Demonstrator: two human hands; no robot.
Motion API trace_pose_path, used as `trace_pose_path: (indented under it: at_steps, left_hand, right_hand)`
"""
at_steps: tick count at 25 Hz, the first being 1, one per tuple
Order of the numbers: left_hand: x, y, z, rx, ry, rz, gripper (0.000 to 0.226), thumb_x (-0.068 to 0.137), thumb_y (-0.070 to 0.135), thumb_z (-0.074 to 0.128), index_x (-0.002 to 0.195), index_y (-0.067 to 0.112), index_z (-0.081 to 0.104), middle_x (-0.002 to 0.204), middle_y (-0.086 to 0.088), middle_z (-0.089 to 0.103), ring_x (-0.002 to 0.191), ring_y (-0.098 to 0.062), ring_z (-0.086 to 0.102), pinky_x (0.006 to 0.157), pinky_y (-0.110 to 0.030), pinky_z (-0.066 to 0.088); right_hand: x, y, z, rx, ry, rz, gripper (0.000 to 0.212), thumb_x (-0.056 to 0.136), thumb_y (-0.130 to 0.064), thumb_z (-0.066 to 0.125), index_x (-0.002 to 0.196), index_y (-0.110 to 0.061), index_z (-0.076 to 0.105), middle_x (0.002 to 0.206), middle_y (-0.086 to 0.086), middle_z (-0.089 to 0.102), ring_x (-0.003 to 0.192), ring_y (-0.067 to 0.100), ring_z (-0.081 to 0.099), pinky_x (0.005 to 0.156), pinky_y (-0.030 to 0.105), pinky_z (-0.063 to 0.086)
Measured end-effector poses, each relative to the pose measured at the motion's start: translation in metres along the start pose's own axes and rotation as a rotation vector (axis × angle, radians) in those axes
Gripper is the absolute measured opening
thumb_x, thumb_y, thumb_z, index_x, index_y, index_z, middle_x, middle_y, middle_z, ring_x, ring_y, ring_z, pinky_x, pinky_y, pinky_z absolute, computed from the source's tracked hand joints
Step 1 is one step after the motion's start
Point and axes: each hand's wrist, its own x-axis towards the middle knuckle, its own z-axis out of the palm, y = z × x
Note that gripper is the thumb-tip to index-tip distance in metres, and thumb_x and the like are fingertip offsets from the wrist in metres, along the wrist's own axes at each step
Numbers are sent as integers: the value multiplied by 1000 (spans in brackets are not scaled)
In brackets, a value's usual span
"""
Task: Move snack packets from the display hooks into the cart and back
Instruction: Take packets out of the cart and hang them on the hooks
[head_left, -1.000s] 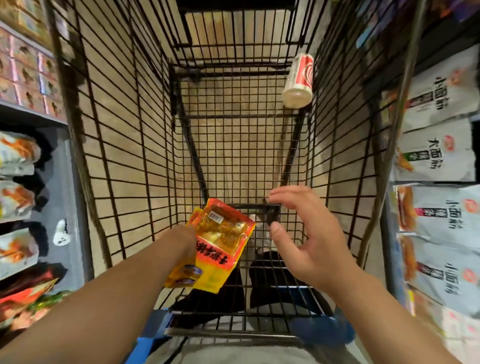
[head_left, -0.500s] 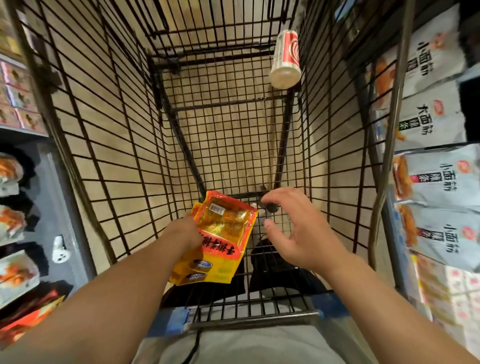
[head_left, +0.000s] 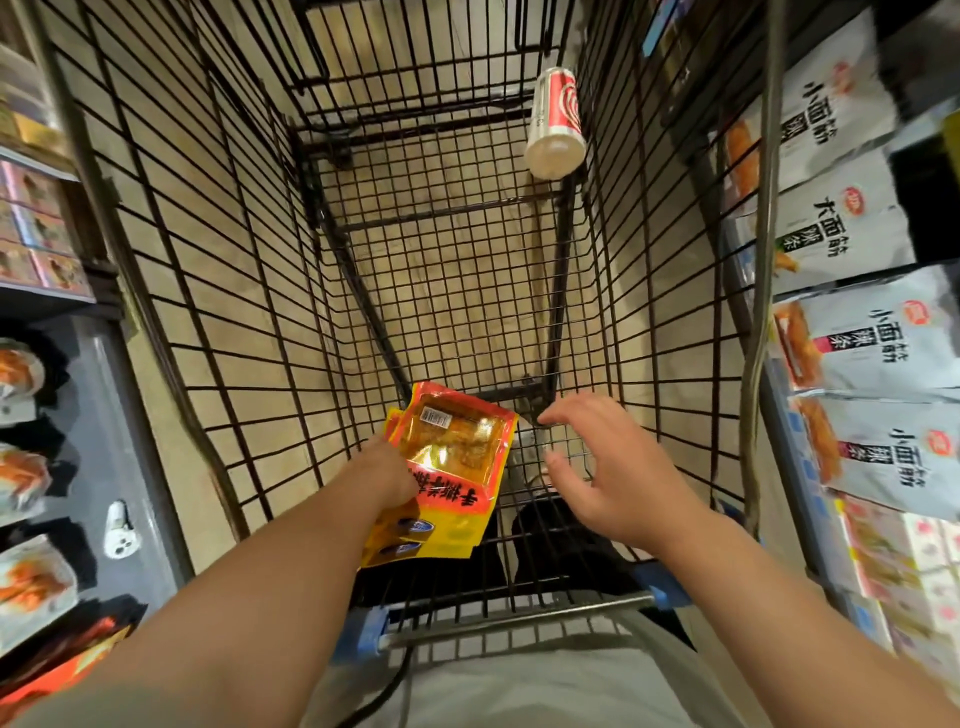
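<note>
Left grip (head_left: 387, 475) pinched glossy orange-yellow plastic snack packets (head_left: 457, 457), seemingly two, low inside black wire-mesh cart (head_left: 218, 312), near handle end. Right grip (head_left: 608, 467) spread, empty, just beside. Step, likely: cart drop-off. Next move: release flat onto grid. Film slick, crinkly; could slide.

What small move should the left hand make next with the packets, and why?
Probably lower and release them: the left hand grips the snack packets above the cart floor, and the right hand is open, holding nothing.
</note>
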Motion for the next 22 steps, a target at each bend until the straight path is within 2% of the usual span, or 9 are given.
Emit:
trace_pose_path:
  at_steps: [4, 7, 9, 11, 14, 16, 18, 20, 22]
  left_hand:
    - [0, 3, -6, 28, 82, 69, 26, 81, 35, 78, 92, 20, 60, 89, -2, 61, 77, -16, 59, 68, -32, 50]
    - [-5, 13, -17, -150, -35, 61, 21, 92, 33, 74, 96, 20, 58, 96, -5, 63, 87, -22, 62, 81, -38, 53]
    - [-9, 18, -27, -370, -105, 24, 15, 97, 28, 70, 100, 17, 61, 102, -7, 68, 94, -28, 69, 93, -46, 57]
    - [-17, 24, -39, -598, -142, 13, 14, 96, 17, 72, 104, 13, 62, 99, -12, 75, 88, -31, 77, 93, -51, 60]
    - [-30, 34, -57, -858, -189, 9, 18, 95, 9, 73, 108, 6, 62, 84, -12, 78, 68, -22, 77, 64, -36, 65]
    - [-35, 42, -67, -994, -207, 23, 14, 97, 9, 70, 106, 4, 62, 72, -8, 75, 51, -12, 71, 46, -23, 57]
    - [-41, 51, -74, -1107, -218, 44, 11, 99, 5, 66, 108, 3, 62, 69, -9, 73, 48, -11, 70, 44, -21, 56]
    - [-42, 58, -77, -1226, -203, 87, 26, 100, -1, 62, 125, -4, 58, 82, -14, 73, 62, -17, 74, 50, -23, 60]
    - [-42, 64, -79, -1323, -196, 145, 44, 102, -2, 54, 146, -5, 46, 99, -20, 73, 84, -27, 76, 56, -28, 64]
  right_hand:
    - [2, 7, -1, 27, 62, 35, 31, 92, -22, 64, 123, -19, 61, 117, -10, 60, 115, 1, 47, 98, -2, 26]
    - [0, 10, -1, 55, 10, 84, 36, 91, -31, 67, 126, -26, 59, 120, -17, 57, 115, -5, 44, 104, 11, 35]
    - [-2, 12, -2, 71, -141, 158, 60, 84, -52, 71, 137, -37, 49, 132, -23, 50, 126, -5, 39, 108, 21, 35]
    - [-4, 14, 0, 87, -319, 229, 93, 67, -71, 75, 147, -46, 33, 150, -21, 39, 138, -1, 33, 109, 23, 29]
    - [1, 13, 7, 112, -416, 268, 115, 52, -77, 79, 149, -50, 23, 149, -26, 35, 134, 0, 36, 106, 25, 35]
    - [12, 13, 15, 175, -258, 282, 88, 64, -58, 86, 140, -46, 44, 137, -25, 50, 122, 1, 49, 99, 26, 46]
    - [26, 17, 20, 341, 62, 361, 36, 82, -23, 83, 111, -39, 71, 112, -16, 71, 103, 7, 65, 88, 26, 56]
    - [41, 21, 19, 503, 268, 464, 32, 87, -6, 76, 82, -38, 76, 86, -15, 74, 85, 7, 68, 74, 19, 55]
    - [57, 27, 15, 581, 337, 558, 29, 87, -8, 76, 75, -35, 77, 76, -14, 73, 77, 5, 68, 65, 17, 53]
